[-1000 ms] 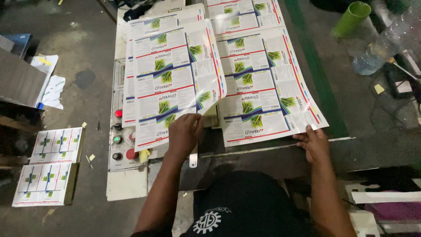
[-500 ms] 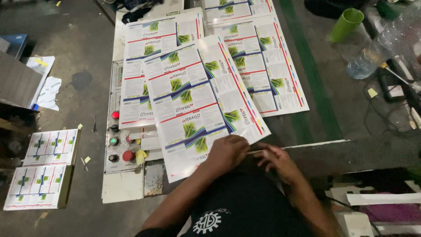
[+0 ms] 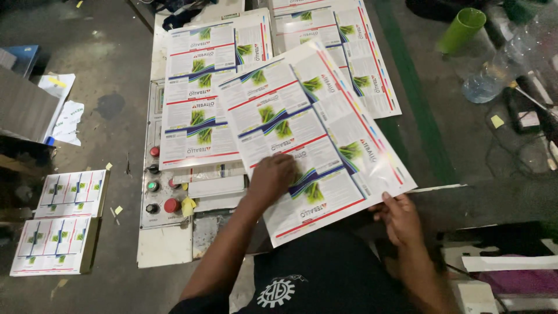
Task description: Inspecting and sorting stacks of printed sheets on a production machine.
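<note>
Far left on floor: two stacks of small printed cards (image 3: 64,224), well apart from the hands. Next, control panel (image 3: 160,186) w/ red, green and black buttons, yellow scrap just beside it. Above panel, a flat printed sheet (image 3: 200,93) w/ green plant pics lies on the worktop (image 3: 465,197), another flat sheet (image 3: 349,52) further right. Centre: loose printed sheet (image 3: 314,139), tilted, long axis running from near-left corner by the person's chest up toward far right, overlapping the flat sheets under it. Left hand (image 3: 272,177) lies palm down on its lower middle, fingers spread flat and pressing, not pinching. Right hand (image 3: 398,218) at the sheet's near right edge, fingers curled under that edge, thumb on top; looks like a light grip on the edge, though the underside is hidden. Sheet extends up and away from both hands; left hand sits further in on it, right hand only at the rim. Far right: green cup (image 3: 462,29), clear plastic bottle (image 3: 494,75), cables, small yellow note (image 3: 497,121), all well apart from the sheet
</note>
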